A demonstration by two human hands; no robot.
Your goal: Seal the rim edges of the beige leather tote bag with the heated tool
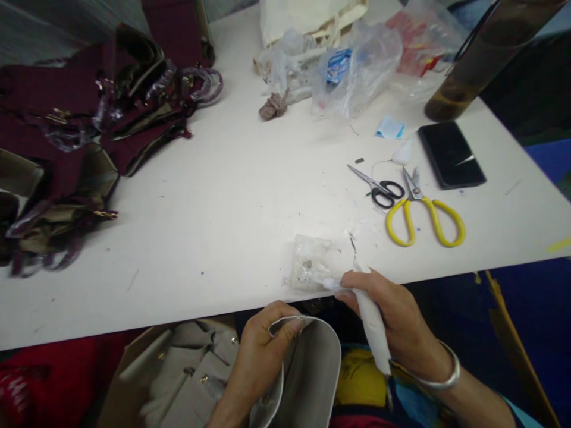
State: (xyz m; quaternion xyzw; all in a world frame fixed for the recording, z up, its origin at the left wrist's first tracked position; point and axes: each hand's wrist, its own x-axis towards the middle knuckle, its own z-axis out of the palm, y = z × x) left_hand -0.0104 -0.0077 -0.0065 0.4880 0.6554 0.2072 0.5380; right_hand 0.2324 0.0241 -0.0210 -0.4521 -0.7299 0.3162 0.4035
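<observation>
"What's in your left hand?"

"A pale grey bag. My thumb and fingers are pinched closed on its rim, and its smooth wall bends round into a wide, curved mouth. I have it just below the near edge of the white surface."

"And your right hand?"

"My fingers are curled closed around a slim white-wrapped tool. The wrapping looks soft and creased, and it slants from over the surface down towards me."

"What's that near it?"

"A squarish, see-through plastic packet, glossy and crinkled, lying close to the edge. I can't tell whether my fingers touch it."

"Anything harder about?"

"Metal scissors with looped yellow handles, a smaller pair with black rings beside them, and a flat, dark phone. Over on the left, maroon bags slump in a heap, shiny film around their handles."
</observation>
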